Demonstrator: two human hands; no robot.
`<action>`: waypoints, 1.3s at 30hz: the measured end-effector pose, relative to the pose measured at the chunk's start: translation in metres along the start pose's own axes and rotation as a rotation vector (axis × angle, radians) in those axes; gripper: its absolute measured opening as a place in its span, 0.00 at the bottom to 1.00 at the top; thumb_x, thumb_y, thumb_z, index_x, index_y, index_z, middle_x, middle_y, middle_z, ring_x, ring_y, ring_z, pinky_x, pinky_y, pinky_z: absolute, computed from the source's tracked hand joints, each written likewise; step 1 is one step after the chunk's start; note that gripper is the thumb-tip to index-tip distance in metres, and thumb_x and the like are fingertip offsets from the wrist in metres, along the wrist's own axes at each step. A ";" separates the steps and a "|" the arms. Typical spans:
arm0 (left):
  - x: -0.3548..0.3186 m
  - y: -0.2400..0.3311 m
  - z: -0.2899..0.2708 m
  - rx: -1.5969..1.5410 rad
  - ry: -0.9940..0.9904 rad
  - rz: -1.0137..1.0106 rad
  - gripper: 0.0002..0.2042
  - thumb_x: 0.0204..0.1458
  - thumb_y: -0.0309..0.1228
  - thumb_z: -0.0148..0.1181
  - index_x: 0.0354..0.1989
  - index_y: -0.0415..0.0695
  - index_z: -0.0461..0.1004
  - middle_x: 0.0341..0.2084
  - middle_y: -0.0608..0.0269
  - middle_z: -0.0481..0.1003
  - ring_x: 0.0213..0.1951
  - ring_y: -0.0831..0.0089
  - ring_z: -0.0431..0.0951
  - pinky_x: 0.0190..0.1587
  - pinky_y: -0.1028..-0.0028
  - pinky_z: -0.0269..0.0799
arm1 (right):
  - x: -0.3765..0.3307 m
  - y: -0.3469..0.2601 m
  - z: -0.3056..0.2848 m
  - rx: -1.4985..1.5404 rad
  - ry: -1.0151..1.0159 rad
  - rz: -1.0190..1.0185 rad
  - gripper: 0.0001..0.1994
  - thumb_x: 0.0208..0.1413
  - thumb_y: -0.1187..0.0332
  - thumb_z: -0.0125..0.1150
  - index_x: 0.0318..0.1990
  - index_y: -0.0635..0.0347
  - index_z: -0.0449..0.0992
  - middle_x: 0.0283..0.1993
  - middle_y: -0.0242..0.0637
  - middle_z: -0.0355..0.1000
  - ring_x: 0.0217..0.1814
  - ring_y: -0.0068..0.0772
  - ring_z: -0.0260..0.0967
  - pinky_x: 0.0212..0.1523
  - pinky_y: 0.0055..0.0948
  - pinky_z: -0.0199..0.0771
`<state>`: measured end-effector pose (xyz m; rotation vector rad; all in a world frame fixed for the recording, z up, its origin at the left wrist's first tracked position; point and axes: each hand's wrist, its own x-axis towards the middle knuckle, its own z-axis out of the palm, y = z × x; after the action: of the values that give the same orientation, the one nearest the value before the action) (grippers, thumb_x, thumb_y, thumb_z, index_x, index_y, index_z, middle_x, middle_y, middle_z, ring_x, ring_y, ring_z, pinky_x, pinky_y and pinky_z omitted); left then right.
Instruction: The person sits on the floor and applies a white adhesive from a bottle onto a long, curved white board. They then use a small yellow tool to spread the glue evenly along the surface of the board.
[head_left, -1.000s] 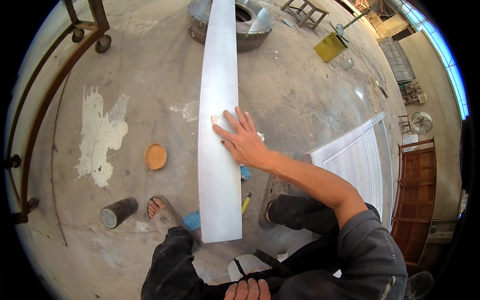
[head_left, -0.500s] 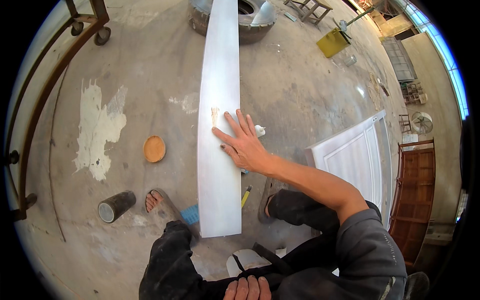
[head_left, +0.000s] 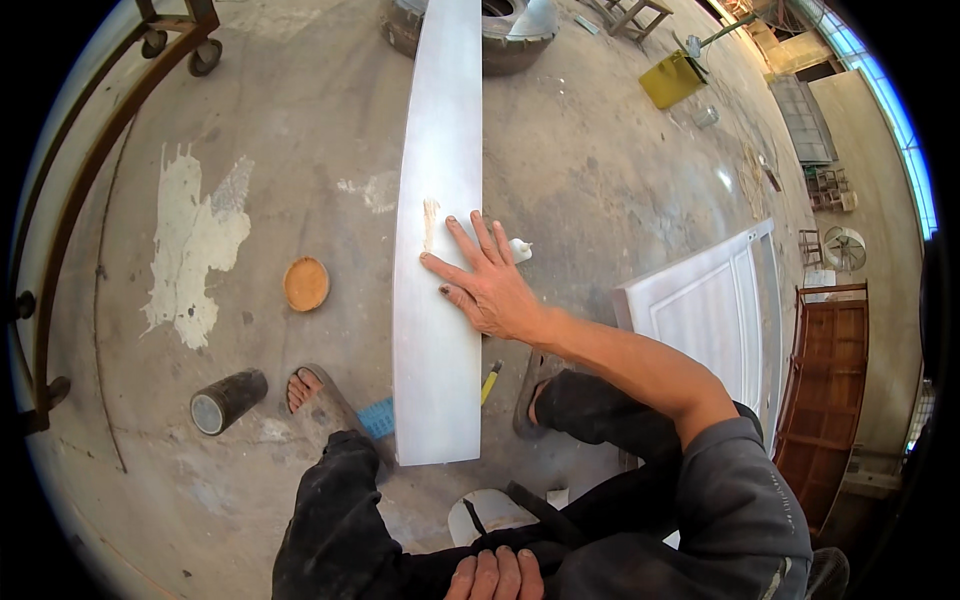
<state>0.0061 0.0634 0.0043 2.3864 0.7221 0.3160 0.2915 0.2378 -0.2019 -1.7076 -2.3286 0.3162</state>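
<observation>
A long white-painted board [head_left: 440, 370] runs away from me, its far end over a tyre [head_left: 520, 45]. My right hand [head_left: 492, 288] lies palm down on it, fingers spread, holding nothing. The index fingertip touches the near end of a rough tan streak [head_left: 431, 225] on the white surface. Dark stains mark the thumb. Just past the board's right edge, a small white bottle [head_left: 520, 250] with a nozzle shows beside my fingers. At the lower edge, my left hand [head_left: 496, 575] rests over my dark clothing, fingers side by side and nothing visible in them; its palm is hidden.
Left of the board are a round dish of tan paste [head_left: 306, 284] and a dark cylinder [head_left: 229, 402]. A yellow-handled tool [head_left: 491, 382] and a blue item [head_left: 378, 418] lie partly under it. A white panelled door [head_left: 700, 320] stands right; a wheeled rack [head_left: 110, 140] stands left.
My right hand has slid slightly nearer to me along the board, and the tan streak looks a little longer. The view has shifted slightly. My left hand stays put.
</observation>
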 end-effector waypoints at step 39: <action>0.013 0.005 -0.037 -0.007 -0.191 0.047 0.24 0.50 0.33 0.52 0.54 0.30 0.72 0.49 0.39 0.75 0.51 0.48 0.76 0.59 0.54 0.72 | -0.038 -0.031 0.004 -0.020 -0.032 -0.087 0.27 0.63 0.63 0.58 0.70 0.44 0.66 0.80 0.53 0.40 0.82 0.66 0.26 0.74 0.72 0.27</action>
<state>0.0052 0.0858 0.0365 2.3897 0.5769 0.1065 0.2736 0.1928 -0.1981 -1.6160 -2.4290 0.3076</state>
